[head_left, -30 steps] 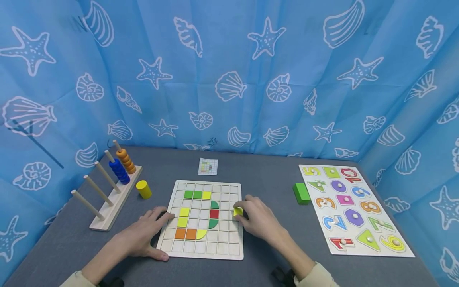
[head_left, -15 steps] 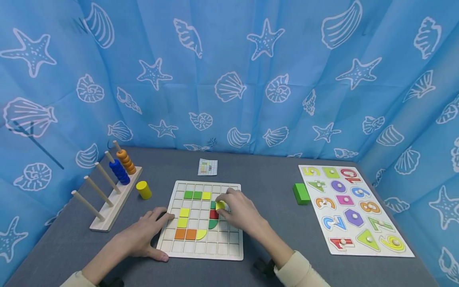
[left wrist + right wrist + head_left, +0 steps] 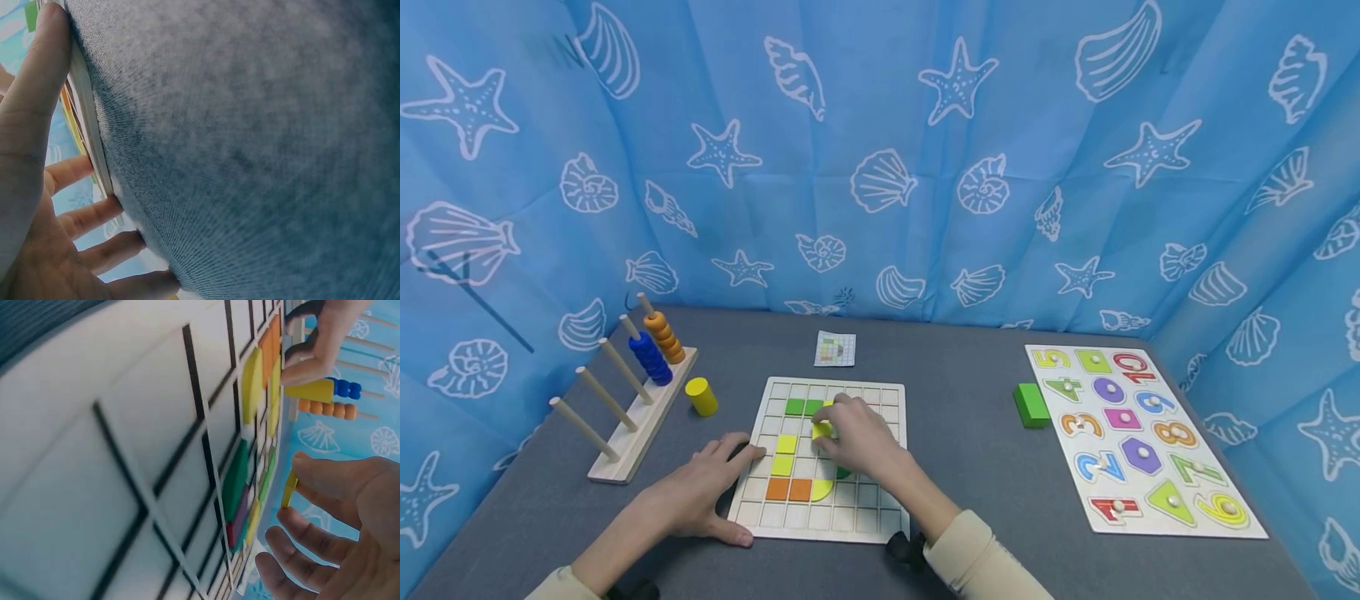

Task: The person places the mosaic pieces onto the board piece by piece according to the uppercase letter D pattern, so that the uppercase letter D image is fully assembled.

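Observation:
My right hand [image 3: 863,437] pinches a small yellow tile [image 3: 289,489] between thumb and fingertips, over the upper middle of a white grid board [image 3: 865,521]. In the right wrist view that tile hangs apart from the board. My left hand [image 3: 703,483] lies at the board's left side, its fingers [image 3: 90,219] extended and touching the edge, the thumb by the near left corner. On the board sit green squares [image 3: 803,407], yellow squares [image 3: 784,455], orange squares [image 3: 788,489] and a yellow rounded tile [image 3: 822,489]. My right hand partly hides other tiles, including a red one.
A small patterned card [image 3: 835,350] lies beyond the board. To the left are a peg stand [image 3: 643,408] with blue and orange beads and a yellow cylinder [image 3: 702,397]. A green block [image 3: 1032,406] and a number puzzle [image 3: 1138,442] lie to the right.
My right hand has carried the yellow tile leftward from the board's right edge, across the green and red tiles, to the upper middle. My left hand has stayed in place.

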Action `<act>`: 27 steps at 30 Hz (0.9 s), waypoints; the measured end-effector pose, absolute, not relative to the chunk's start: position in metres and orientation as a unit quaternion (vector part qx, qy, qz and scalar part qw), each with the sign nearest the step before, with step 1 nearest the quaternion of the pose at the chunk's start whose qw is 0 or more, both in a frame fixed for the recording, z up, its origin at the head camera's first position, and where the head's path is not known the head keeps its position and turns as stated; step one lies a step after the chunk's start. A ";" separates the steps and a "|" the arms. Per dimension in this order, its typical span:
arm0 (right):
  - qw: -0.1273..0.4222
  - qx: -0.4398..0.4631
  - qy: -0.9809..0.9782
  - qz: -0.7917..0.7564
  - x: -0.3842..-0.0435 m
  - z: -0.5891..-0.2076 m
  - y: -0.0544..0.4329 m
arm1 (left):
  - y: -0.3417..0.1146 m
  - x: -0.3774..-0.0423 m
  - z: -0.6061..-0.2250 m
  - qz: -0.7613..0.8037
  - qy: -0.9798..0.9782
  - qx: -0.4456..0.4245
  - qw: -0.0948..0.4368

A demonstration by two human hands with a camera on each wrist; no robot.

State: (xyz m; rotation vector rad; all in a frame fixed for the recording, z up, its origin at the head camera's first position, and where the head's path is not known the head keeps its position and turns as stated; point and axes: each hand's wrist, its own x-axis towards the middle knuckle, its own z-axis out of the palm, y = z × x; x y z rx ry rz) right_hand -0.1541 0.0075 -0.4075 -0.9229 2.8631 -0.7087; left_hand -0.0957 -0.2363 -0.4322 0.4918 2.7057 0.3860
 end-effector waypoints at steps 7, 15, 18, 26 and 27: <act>0.045 -0.302 0.927 -0.218 -0.161 -0.415 -0.016 | -0.238 -0.096 -0.430 0.137 0.958 0.183 0.175; 0.032 -0.302 0.934 -0.187 -0.166 -0.419 -0.035 | -0.237 -0.097 -0.431 0.135 0.958 0.187 0.173; 0.026 -0.302 0.935 -0.184 -0.167 -0.419 -0.037 | -0.238 -0.096 -0.432 0.135 0.958 0.188 0.171; 0.019 -0.292 0.933 -0.209 -0.169 -0.416 -0.033 | -0.238 -0.097 -0.434 0.134 0.958 0.189 0.171; 0.016 -0.292 0.933 -0.210 -0.170 -0.416 -0.033 | -0.239 -0.097 -0.434 0.134 0.958 0.187 0.171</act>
